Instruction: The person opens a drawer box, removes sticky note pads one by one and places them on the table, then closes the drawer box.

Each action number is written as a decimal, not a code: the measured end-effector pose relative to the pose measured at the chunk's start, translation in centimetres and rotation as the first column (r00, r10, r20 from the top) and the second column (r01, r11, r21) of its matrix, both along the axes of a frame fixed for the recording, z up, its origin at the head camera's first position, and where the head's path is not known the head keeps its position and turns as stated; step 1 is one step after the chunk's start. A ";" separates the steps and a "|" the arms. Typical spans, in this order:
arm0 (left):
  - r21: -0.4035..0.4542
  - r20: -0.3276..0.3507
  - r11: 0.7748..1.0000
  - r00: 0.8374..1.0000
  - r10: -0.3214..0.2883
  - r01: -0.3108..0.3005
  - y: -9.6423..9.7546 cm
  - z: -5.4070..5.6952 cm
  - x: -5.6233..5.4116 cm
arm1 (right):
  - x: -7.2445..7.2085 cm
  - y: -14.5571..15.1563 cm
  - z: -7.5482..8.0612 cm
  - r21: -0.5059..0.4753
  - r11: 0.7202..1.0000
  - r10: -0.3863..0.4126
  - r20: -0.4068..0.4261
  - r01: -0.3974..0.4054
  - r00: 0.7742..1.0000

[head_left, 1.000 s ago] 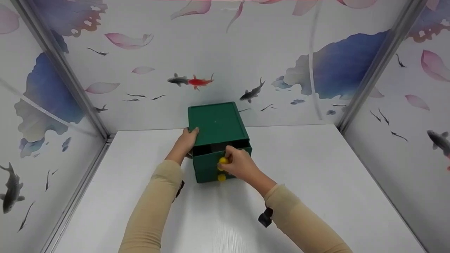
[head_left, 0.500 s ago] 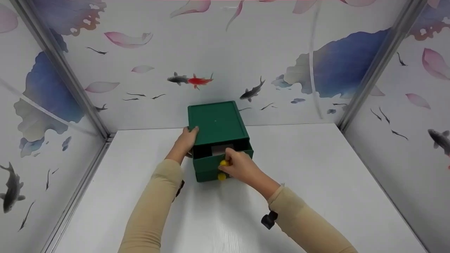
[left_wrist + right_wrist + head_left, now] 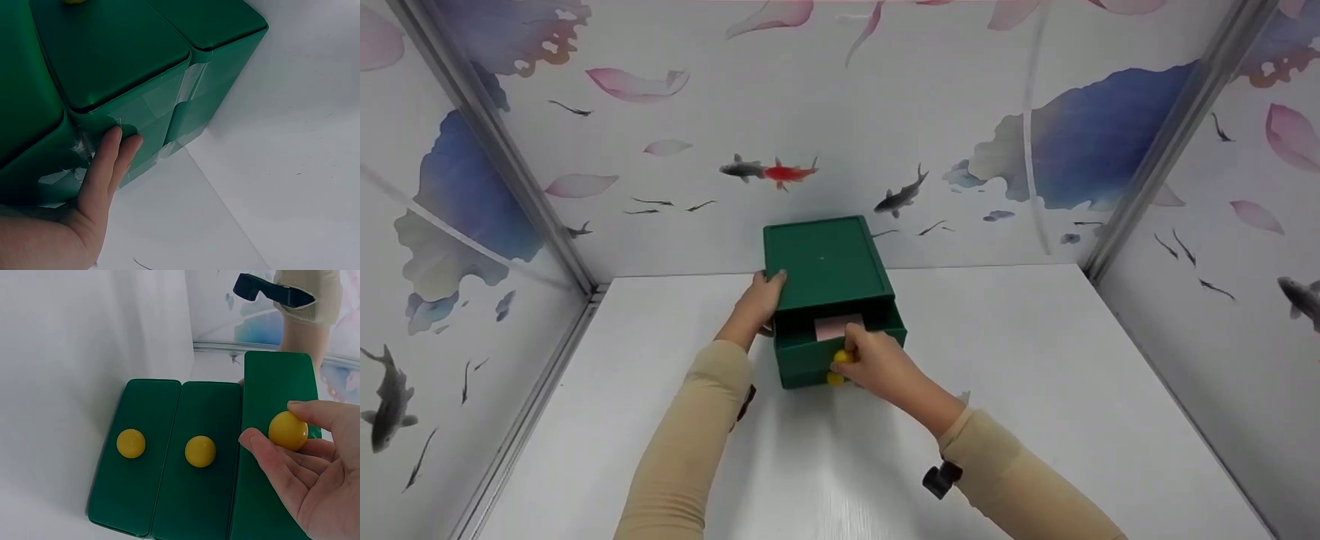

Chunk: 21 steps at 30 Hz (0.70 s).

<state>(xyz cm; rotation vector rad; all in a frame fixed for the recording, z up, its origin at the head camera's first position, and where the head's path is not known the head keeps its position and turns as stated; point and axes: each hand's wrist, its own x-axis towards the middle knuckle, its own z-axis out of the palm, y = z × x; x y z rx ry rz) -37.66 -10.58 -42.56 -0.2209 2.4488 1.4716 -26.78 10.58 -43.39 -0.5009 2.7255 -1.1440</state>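
Observation:
A green drawer cabinet (image 3: 825, 262) stands against the back wall. Its top drawer (image 3: 802, 355) is pulled partway out, and a flat pale-pink thing (image 3: 831, 328) shows inside, its kind unclear. My right hand (image 3: 883, 364) pinches that drawer's round yellow knob (image 3: 288, 430) between thumb and fingers. On the cabinet's left side rests my left hand (image 3: 757, 301), thumb at the top edge. In the left wrist view its straight fingers (image 3: 101, 169) lie flat against the taped side panel.
Two lower drawers with yellow knobs (image 3: 200, 451) are closed. The cabinet sits on a white tabletop (image 3: 997, 337), enclosed by patterned walls (image 3: 840, 112) with metal corner posts. Clear tape (image 3: 163, 104) runs along the cabinet's side.
The top drawer has slid further out toward me, drawn by my right hand, and the pink thing inside has come into view. My left hand has stayed at the cabinet's side.

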 end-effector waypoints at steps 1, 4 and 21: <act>-0.001 -0.003 1.000 1.000 -0.002 0.002 0.0 0.0 0.0 | 0.1 0.0 0.0 -0.002 1.000 0.001 0.000 -0.001 1.000; 0.003 -0.007 1.000 1.000 -0.006 0.006 0.0 -0.1 0.0 | 0.5 0.1 -0.1 -0.008 1.000 0.002 -0.007 -0.002 1.000; 0.000 -0.004 1.000 1.000 -0.015 0.015 -0.1 0.0 0.1 | 2.6 -0.2 -0.5 0.017 1.000 0.001 -0.093 0.001 0.996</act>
